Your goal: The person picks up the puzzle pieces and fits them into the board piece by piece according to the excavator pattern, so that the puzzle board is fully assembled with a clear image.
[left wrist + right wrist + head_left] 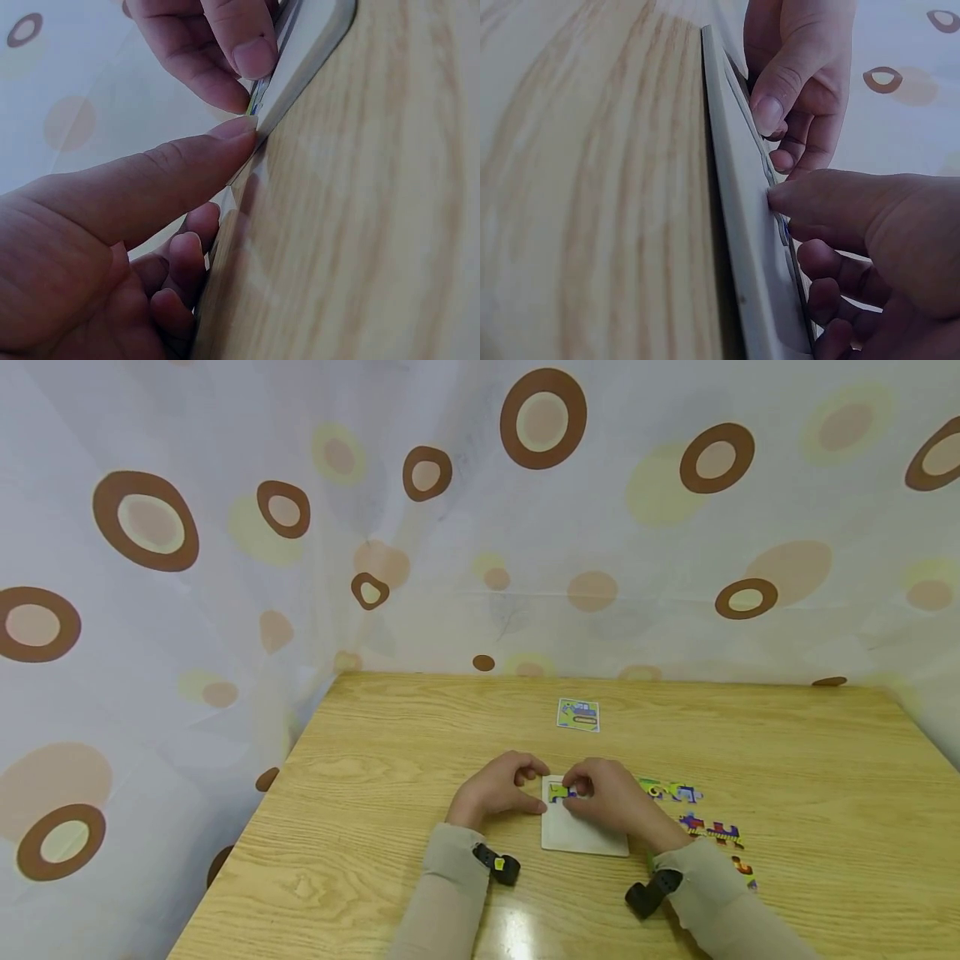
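Note:
A white square puzzle tray (581,833) lies on the table between the two hands. In its upper left corner sits a yellow-green puzzle piece (557,792) with some purple beside it. My left hand (501,789) holds the tray at its left side, thumb on the edge and fingers curled near the top corner. Over the tray, my right hand (611,793) pinches a puzzle piece with thumb and forefinger, mostly hidden by the fingers. From the right wrist, a thin strip of the piece (784,229) shows under the right thumb.
Several loose puzzle pieces (722,833) lie right of the tray, partly behind the right forearm. Farther back on the wooden table (420,735) lies a small picture card (578,715) showing a blue digger. A patterned curtain (450,543) hangs behind the table.

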### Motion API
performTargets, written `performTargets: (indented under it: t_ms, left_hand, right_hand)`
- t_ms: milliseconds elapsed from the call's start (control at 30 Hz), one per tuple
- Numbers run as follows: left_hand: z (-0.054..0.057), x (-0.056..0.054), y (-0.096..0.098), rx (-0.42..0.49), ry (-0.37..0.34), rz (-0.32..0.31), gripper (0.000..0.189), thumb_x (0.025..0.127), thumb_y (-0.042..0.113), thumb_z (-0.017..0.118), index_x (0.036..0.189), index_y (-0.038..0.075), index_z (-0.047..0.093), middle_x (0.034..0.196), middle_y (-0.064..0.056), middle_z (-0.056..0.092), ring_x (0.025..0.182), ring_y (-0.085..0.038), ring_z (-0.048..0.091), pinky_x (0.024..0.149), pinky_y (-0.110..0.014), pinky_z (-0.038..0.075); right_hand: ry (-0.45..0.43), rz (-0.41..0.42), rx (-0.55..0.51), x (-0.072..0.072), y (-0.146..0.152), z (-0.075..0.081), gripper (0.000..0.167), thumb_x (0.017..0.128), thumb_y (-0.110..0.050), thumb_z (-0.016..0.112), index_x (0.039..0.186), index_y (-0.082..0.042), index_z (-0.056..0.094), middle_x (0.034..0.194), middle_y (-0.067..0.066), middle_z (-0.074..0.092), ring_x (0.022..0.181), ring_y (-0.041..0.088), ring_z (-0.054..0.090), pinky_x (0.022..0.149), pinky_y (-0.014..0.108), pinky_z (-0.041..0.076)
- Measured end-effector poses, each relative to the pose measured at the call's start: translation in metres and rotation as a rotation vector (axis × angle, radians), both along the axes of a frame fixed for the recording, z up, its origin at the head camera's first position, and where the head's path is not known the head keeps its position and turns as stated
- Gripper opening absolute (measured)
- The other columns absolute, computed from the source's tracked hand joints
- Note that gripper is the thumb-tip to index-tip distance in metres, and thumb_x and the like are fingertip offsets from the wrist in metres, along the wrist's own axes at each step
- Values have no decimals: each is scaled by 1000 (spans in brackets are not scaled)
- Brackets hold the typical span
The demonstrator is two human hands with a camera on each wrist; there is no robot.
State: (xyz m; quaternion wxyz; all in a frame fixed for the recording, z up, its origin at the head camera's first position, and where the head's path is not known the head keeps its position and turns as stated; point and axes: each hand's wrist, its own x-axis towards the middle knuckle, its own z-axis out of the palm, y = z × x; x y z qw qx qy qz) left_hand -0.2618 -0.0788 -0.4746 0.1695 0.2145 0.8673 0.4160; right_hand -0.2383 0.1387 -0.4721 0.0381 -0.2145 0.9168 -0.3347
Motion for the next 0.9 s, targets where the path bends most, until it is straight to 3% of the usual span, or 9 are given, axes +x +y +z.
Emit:
performTargets:
  t_ms: [367,900]
  left_hand:
    - [2,0,0,1,-4,-11,44,79,14,85,120,13,68,106,0,58,92,-14,48,82,-28,42]
    - [2,1,0,-4,4,-7,43,79,13,85,118,13,68,105,0,59,91,-14,48,82,-28,43]
  right_hand:
    - [-10,-39,7,-1,-2,1,15,83,-12,79,95,-7,72,77,-1,54,71,15,48,64,33,41]
    - [20,-33,-9,1,-4,1,13,82,-12,80,94,-9,74,76,-1,55,68,13,47,61,32,40]
